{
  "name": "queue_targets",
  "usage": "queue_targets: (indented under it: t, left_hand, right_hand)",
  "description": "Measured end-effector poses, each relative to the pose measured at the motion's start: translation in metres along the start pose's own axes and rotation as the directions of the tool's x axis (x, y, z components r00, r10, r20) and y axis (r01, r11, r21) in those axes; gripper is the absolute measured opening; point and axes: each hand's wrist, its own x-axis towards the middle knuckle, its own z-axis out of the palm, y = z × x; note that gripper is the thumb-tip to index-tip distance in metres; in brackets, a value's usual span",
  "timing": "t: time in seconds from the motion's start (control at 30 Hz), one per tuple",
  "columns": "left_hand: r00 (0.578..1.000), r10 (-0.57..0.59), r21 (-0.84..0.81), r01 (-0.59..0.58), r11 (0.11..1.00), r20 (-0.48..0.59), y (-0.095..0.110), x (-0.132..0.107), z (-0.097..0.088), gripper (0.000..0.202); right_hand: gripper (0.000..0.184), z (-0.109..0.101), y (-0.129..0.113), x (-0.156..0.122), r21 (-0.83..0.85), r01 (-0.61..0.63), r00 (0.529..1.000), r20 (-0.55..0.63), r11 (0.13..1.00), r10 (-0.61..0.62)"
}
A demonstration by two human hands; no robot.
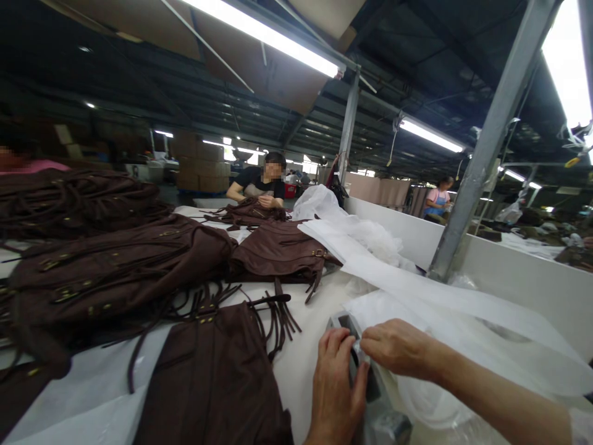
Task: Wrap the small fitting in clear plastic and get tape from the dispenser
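Note:
A long grey holder [377,402] with dark hollows, which looks like a tape dispenser, stands on the white table at the lower right. My left hand [336,383] grips its left side, with the fingers over the far edge and the thumb bent inward. At its far end, my right hand [401,347] is closed in a pinch, fingertips close to the left hand's. A small clear strip [356,347] shows at the right fingertips. Left of my hands lies a dark brown fringed bag [213,377], its strap end pointing toward the holder.
More brown bags [120,266] are piled to the left, and another bag [282,250] lies ahead. White sheets and clear plastic [417,290] spread along the right, beside a white partition [523,296] and a metal post [486,142]. A co-worker [259,185] handles a bag across the table.

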Motion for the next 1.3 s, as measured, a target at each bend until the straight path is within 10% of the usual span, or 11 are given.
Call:
queue_targets:
  t: [0.43, 1.0, 1.3]
  left_hand:
    - [1.0, 0.002, 0.0, -0.002, 1.0, -0.022, 0.002, 0.0, -0.003, 0.034]
    - [1.0, 0.002, -0.009, -0.002, 1.0, -0.014, 0.001, 0.0, -0.001, 0.035]
    - [1.0, -0.007, -0.021, 0.007, 1.0, -0.024, 0.003, -0.001, -0.004, 0.035]
  right_hand:
    - [0.01, 0.017, -0.001, 0.005, 0.087, -0.217, 0.968, -0.111, 0.972, 0.226]
    - [0.008, 0.009, -0.006, 0.004, -0.064, 0.0, 0.994, -0.106, 0.998, -0.007]
    - [0.009, 0.02, 0.001, 0.014, 0.257, -0.28, 0.943, -0.109, 0.925, 0.316]
